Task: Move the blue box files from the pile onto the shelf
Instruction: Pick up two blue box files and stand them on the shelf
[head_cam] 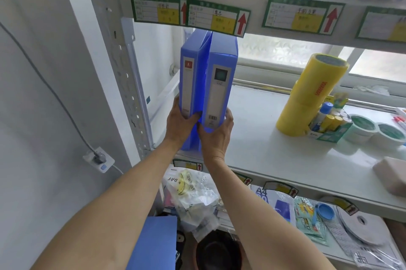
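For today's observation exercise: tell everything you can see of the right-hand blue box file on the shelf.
The right blue box file looks like translucent blue plastic. It stands upright at the left end of the white shelf, spine outward, against a second blue file. The spine carries a pale label strip with a small dark square above and a barcode below. The right hand grips its lower end.

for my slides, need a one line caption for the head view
Both hands, left hand and right hand, stand two blue box files upright on the white shelf.
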Demonstrator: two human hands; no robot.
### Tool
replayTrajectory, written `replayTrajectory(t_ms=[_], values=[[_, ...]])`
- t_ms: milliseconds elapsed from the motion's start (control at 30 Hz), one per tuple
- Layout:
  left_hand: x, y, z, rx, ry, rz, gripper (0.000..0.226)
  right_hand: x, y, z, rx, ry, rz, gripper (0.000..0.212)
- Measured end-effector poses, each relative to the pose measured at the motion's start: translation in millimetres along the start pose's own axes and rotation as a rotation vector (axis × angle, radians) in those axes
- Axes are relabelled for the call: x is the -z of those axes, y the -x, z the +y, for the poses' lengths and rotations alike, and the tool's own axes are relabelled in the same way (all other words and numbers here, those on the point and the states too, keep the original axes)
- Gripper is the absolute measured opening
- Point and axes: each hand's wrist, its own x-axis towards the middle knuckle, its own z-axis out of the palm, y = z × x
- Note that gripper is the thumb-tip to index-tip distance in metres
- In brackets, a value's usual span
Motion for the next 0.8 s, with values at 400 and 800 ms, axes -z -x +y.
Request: replayTrajectory(t_ms=[400, 800], values=[[9, 27, -24, 0.023, 0.027, -0.03, 0.079, 18, 22, 7, -0.067, 0.1, -0.112, 0.096], [29, 84, -13, 0.046, -0.026, 0.415, 0.046, 43, 87, 8, 0.159, 0.24, 0.075, 0.042]])
